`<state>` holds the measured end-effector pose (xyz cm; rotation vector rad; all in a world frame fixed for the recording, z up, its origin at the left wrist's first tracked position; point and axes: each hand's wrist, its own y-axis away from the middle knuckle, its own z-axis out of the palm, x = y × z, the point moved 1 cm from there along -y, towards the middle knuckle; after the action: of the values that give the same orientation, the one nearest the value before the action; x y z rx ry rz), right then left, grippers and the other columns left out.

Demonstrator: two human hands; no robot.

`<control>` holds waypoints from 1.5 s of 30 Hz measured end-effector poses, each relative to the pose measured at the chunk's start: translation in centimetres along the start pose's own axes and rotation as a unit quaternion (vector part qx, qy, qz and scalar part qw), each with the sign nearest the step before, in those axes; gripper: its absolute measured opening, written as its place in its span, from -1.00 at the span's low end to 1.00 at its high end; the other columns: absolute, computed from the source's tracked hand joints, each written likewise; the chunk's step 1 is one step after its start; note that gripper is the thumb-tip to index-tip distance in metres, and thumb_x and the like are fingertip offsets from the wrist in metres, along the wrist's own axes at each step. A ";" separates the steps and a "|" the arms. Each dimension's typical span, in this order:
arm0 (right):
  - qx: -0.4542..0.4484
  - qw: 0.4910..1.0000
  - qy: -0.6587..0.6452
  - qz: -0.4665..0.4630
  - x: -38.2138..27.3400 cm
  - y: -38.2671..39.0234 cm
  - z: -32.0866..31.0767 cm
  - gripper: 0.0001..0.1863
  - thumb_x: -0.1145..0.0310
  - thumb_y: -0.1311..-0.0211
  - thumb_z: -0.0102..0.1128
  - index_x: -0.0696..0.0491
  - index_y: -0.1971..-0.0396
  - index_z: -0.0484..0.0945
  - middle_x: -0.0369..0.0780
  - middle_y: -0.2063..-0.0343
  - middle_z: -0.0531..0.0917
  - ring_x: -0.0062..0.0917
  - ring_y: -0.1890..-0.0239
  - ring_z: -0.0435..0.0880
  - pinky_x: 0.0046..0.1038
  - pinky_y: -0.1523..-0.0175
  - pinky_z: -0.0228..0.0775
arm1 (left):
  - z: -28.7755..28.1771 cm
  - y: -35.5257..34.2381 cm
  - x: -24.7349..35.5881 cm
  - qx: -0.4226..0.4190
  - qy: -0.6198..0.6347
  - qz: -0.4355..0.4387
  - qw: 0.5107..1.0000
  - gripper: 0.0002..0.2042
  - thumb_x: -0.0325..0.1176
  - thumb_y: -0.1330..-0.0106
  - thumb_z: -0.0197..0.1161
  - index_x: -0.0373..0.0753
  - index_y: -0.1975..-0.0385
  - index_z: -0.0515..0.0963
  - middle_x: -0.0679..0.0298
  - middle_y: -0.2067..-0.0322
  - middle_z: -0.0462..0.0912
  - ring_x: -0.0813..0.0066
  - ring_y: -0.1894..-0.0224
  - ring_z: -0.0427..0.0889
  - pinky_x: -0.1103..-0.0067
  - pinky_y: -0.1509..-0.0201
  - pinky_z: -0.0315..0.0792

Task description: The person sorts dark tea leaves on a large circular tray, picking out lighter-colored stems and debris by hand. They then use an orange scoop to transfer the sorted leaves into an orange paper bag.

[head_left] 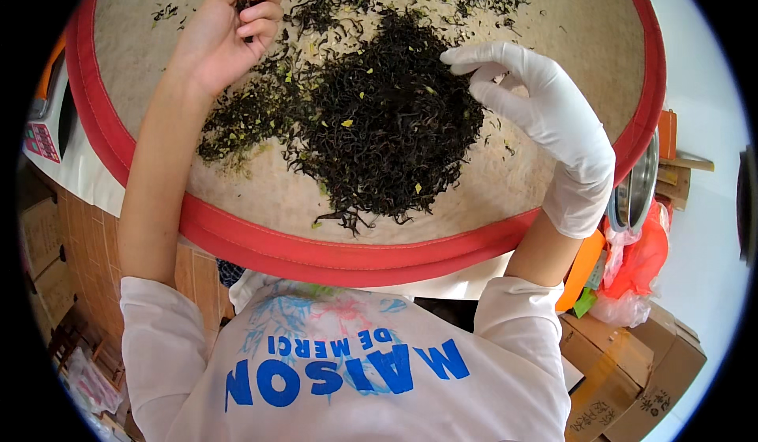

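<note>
A round beige tray with a red fabric rim (371, 255) holds a large central heap of dark, twisted dried leaves (379, 126), flecked with yellow-green bits. A looser scatter (237, 118) lies to its left, with more along the top. My bare left hand (225, 35) is at the upper left, fingers curled and closed around some dark leaves. My right hand (521, 95), in a white glove, is at the heap's upper right edge, fingers bent but apart, thumb separated from the index finger, with nothing visible held.
At left, a device with a pink panel (41, 138) sits beside the tray, above cartons (43, 252). At right are a steel vessel (632, 189), red and clear plastic bags (636, 256), wooden pieces (675, 174) and cardboard boxes (632, 371) by a white wall.
</note>
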<state>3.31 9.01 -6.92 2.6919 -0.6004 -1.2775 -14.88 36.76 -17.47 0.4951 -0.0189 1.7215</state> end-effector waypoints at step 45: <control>0.195 0.941 0.269 -0.057 3.4 -2.1 1.0 -0.83 0.36 -0.08 0.26 0.03 0.30 0.65 -0.12 0.34 0.67 -0.22 0.21 0.64 -0.30 0.07 0.49 | 0.8 0.2 -0.2 0.013 0.020 0.013 1.000 -0.78 -0.38 -0.50 -0.10 -0.33 0.03 0.42 0.42 0.46 0.31 0.72 0.57 0.17 0.76 0.63 0.12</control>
<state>5.12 9.63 -10.56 3.2365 -0.6804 -0.4067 -14.81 36.26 -16.77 0.4814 0.0253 1.7579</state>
